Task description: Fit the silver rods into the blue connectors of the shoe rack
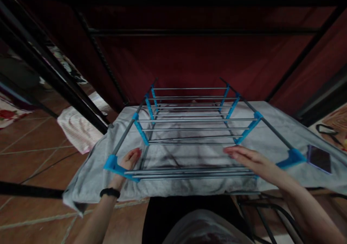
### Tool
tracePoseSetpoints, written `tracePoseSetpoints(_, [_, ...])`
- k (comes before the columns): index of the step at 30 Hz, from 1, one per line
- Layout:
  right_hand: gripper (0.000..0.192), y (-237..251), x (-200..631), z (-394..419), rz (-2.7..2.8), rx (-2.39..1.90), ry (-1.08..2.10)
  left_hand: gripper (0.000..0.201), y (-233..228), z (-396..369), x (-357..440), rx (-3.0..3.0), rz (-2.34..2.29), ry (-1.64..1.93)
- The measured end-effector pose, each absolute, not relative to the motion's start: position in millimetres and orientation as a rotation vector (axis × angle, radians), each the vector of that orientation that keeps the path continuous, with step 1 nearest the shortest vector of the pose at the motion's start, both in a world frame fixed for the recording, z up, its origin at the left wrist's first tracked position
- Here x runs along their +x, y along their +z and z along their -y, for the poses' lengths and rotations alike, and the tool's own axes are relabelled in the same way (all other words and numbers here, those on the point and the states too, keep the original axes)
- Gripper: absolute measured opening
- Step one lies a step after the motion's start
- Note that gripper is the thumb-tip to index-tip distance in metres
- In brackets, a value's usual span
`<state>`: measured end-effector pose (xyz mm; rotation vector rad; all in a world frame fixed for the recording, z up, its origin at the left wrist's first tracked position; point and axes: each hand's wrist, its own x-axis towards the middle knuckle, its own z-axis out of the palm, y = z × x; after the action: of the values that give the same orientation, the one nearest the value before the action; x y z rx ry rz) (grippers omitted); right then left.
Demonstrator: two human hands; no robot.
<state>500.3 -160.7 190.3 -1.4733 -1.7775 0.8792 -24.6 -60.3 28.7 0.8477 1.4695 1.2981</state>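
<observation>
A rack of grey metal rods with blue plastic joints (pixel 189 128) stands on a grey cloth (pixel 89 171) spread over a low surface. My left hand (pixel 129 161) reaches under the nearest rods by the front left blue corner (pixel 111 163), fingers apart, resting on the cloth. My right hand (pixel 248 159) lies flat with fingers stretched left over the nearest rods (pixel 189 171), near the front right blue joint (pixel 291 158). A black band (pixel 109 192) sits on my left wrist. Neither hand grips anything.
A dark phone (pixel 320 158) lies on the cloth at the right. A striped pink cloth (pixel 76 128) lies on the tiled floor (pixel 29 142) at the left. Black metal bars (pixel 54 77) cross the left side. A dark red wall (pixel 189 56) stands behind. Black frame tubes (pixel 268 215) sit at the lower right.
</observation>
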Motion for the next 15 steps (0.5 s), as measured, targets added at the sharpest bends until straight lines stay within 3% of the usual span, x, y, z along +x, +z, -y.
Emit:
tracePoseSetpoints(3, [0.047,159.1,465.2,111.6,2.252,-1.364,1.071,0.056,18.4,42.6,-24.7,1.086,-1.479,1.239])
tracePoseSetpoints(9, [0.044,96.4,432.7,39.0,2.655,-1.672,0.741,0.062,-5.0,22.2,-25.1,1.367,-1.537,1.119])
tracePoseSetpoints(15, [0.045,85.8,375.5,27.6,2.683,-1.266,0.372,0.059,-10.7,5.8,-19.7,1.515,-1.599,1.147])
